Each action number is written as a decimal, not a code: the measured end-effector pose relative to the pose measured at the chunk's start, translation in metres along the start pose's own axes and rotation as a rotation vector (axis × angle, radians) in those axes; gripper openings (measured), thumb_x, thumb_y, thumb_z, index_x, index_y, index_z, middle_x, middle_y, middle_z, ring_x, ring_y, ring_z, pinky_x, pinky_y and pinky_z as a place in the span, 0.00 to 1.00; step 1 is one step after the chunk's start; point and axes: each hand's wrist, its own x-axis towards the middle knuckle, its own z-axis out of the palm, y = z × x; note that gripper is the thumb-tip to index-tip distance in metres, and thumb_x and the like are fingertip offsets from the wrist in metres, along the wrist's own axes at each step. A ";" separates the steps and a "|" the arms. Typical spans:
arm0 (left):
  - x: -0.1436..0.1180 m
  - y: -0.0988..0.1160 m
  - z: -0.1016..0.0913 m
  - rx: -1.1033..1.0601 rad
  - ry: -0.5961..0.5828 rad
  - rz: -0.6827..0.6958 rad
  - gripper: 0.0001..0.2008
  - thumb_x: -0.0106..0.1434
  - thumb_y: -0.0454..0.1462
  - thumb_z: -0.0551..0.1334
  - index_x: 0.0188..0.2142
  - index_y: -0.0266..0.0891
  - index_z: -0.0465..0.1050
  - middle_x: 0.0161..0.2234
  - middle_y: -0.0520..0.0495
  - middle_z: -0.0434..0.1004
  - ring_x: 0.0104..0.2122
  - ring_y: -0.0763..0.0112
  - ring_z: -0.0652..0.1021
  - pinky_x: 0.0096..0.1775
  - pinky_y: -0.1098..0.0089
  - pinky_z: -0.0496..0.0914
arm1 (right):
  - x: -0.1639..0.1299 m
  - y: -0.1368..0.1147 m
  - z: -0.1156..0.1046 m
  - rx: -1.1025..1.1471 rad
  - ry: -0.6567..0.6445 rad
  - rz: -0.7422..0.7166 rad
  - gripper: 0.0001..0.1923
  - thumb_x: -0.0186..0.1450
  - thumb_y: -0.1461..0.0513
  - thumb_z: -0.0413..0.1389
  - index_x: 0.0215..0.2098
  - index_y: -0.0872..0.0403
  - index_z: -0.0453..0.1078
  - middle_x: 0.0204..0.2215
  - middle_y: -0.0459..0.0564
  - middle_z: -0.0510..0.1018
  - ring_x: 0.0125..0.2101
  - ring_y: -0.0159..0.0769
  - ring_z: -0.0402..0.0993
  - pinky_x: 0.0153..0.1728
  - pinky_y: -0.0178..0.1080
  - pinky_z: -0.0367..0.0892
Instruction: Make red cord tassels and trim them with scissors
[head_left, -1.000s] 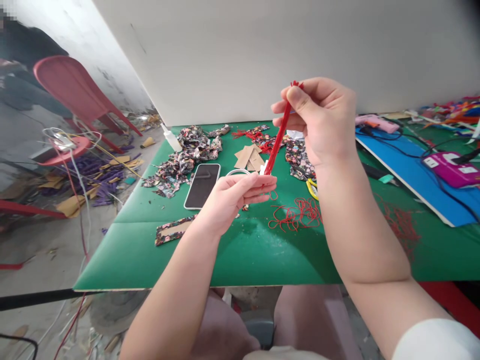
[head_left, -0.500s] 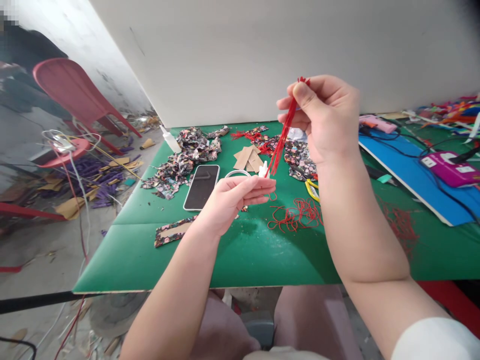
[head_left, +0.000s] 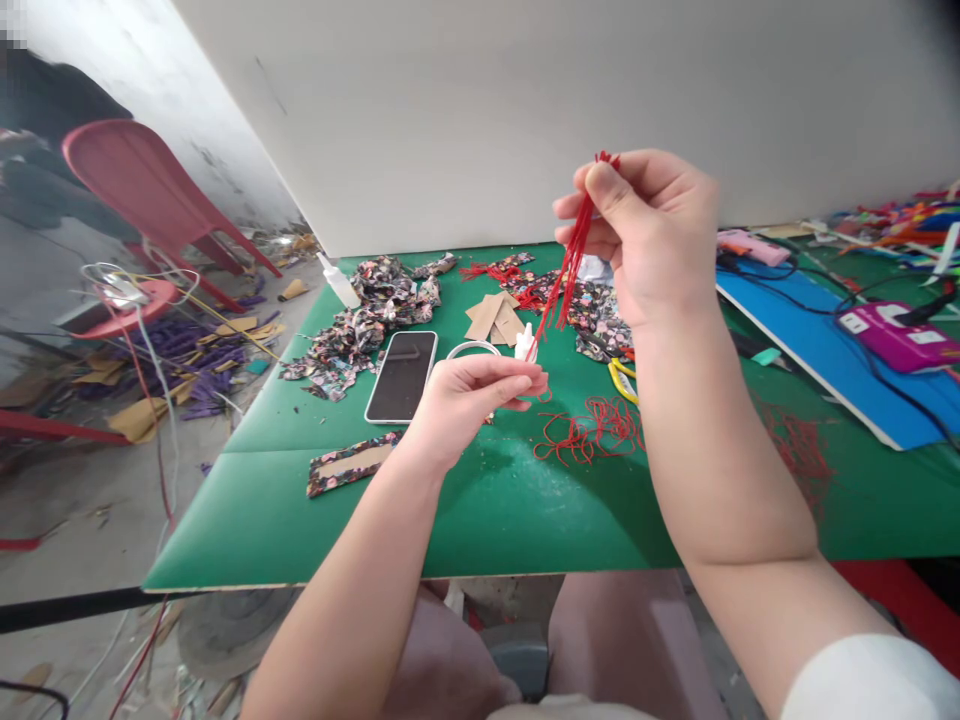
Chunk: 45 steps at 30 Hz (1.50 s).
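Head view: a bundle of red cords [head_left: 568, 262] was held up above the green table [head_left: 465, 520], its top end pinched between thumb and fingers of the right hand [head_left: 645, 235], which were closed tight on it, with short ends poking out above the thumb. The loose lower ends were fanned out just over the left hand [head_left: 472, 395], whose fingertips were drawn together on something small and red; whether that was one strand of the bundle could not be told. A slack pinch up top could, by the look of it, let strands slide out and drop among the loose red loops [head_left: 589, 430] lying on the mat beneath, where they would be hard to sort again. A small white bottle tip [head_left: 525, 343] was seen just behind the left fingers, near enough to be knocked over. Further out, a white squeeze bottle [head_left: 339, 282] lay tilted by the patterned fabric scraps [head_left: 375, 310], its contents not visible. A phone [head_left: 403, 375] was left flat beside them.
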 end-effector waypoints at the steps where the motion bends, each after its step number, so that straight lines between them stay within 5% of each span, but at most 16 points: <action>1: 0.000 -0.001 0.000 0.010 0.001 0.011 0.06 0.52 0.38 0.67 0.30 0.40 0.77 0.30 0.48 0.81 0.33 0.66 0.80 0.32 0.69 0.74 | 0.000 0.000 0.000 0.001 0.002 0.000 0.05 0.61 0.65 0.55 0.27 0.51 0.71 0.22 0.41 0.79 0.22 0.28 0.75 0.24 0.32 0.72; 13: -0.001 0.003 0.003 0.053 0.019 0.034 0.13 0.53 0.38 0.65 0.36 0.43 0.63 0.27 0.53 0.81 0.32 0.68 0.81 0.30 0.72 0.71 | 0.001 -0.001 -0.001 0.031 0.005 -0.001 0.05 0.60 0.65 0.56 0.27 0.52 0.71 0.22 0.43 0.79 0.21 0.28 0.75 0.23 0.32 0.71; 24: 0.001 0.005 -0.009 0.323 -0.054 -0.042 0.06 0.54 0.37 0.64 0.30 0.38 0.68 0.27 0.50 0.79 0.32 0.68 0.80 0.31 0.74 0.69 | -0.004 -0.005 -0.001 -0.002 -0.027 0.084 0.05 0.59 0.59 0.58 0.29 0.54 0.70 0.23 0.43 0.79 0.23 0.27 0.75 0.25 0.30 0.72; 27: -0.001 0.013 -0.016 0.535 -0.131 -0.052 0.06 0.55 0.39 0.62 0.30 0.39 0.71 0.28 0.50 0.78 0.31 0.69 0.78 0.31 0.73 0.68 | -0.004 -0.005 -0.001 0.012 -0.043 0.088 0.06 0.59 0.58 0.58 0.29 0.54 0.70 0.23 0.42 0.78 0.23 0.27 0.76 0.27 0.31 0.73; 32: -0.006 0.020 -0.031 0.993 -0.483 -0.138 0.09 0.57 0.40 0.57 0.30 0.42 0.76 0.29 0.51 0.79 0.30 0.70 0.76 0.32 0.72 0.66 | -0.003 -0.002 -0.003 -0.002 -0.083 0.117 0.08 0.58 0.57 0.59 0.29 0.54 0.71 0.23 0.43 0.78 0.23 0.27 0.76 0.28 0.32 0.74; 35: -0.011 0.022 -0.038 1.110 -0.580 -0.245 0.10 0.57 0.42 0.57 0.33 0.46 0.78 0.28 0.52 0.79 0.28 0.69 0.76 0.30 0.73 0.65 | -0.005 -0.003 -0.002 -0.050 -0.148 0.147 0.11 0.57 0.55 0.59 0.29 0.54 0.71 0.24 0.44 0.77 0.24 0.27 0.75 0.29 0.32 0.74; 38: -0.013 0.026 -0.041 1.138 -0.395 -0.175 0.14 0.59 0.46 0.55 0.36 0.48 0.78 0.32 0.51 0.80 0.31 0.66 0.77 0.32 0.72 0.66 | -0.008 -0.005 0.004 -0.066 -0.220 0.162 0.11 0.56 0.54 0.60 0.29 0.55 0.71 0.24 0.44 0.77 0.26 0.27 0.75 0.30 0.34 0.74; 42: -0.009 0.029 -0.036 0.876 0.167 0.202 0.18 0.62 0.47 0.53 0.44 0.45 0.75 0.43 0.48 0.78 0.42 0.63 0.76 0.42 0.69 0.68 | -0.017 -0.008 0.020 -0.089 -0.315 0.129 0.06 0.55 0.60 0.62 0.27 0.55 0.73 0.27 0.45 0.78 0.32 0.29 0.76 0.37 0.37 0.73; 45: -0.005 0.027 -0.028 0.609 0.310 0.353 0.18 0.62 0.45 0.54 0.47 0.42 0.73 0.47 0.46 0.76 0.46 0.65 0.75 0.47 0.67 0.67 | -0.027 -0.008 0.035 -0.076 -0.385 0.100 0.02 0.54 0.63 0.61 0.26 0.54 0.74 0.33 0.46 0.79 0.36 0.31 0.75 0.42 0.41 0.71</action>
